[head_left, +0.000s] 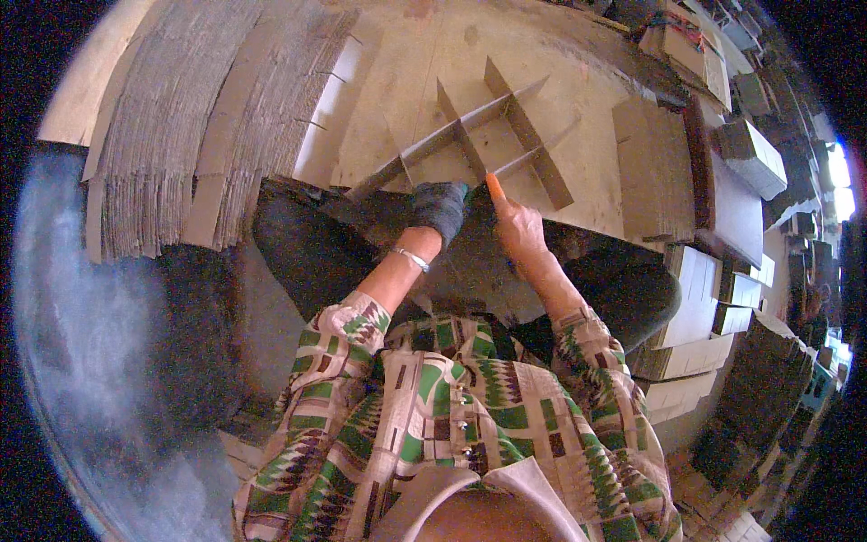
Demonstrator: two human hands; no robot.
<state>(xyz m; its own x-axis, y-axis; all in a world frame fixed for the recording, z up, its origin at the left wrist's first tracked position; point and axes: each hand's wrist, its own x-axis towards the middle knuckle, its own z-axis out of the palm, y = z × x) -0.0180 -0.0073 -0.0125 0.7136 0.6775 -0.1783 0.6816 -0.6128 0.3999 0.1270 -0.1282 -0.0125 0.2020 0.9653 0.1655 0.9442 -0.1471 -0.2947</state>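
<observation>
A cardboard divider of slotted strips crossing one another lies in front of me on a wooden board. My left hand, in a dark glove, is closed at the near edge of the divider; its fingertips are partly hidden. Beside it is my right hand, bare except for an orange cover on the index finger. That finger stretches along the end of a near strip, while the other fingers curl under and are partly hidden. Both hands are close together at the same strip.
Tall rows of stacked cardboard strips fill the board on the left. Another cardboard stack stands at the board's right end. Bundles of cardboard are piled farther right. My knees are under the board's near edge.
</observation>
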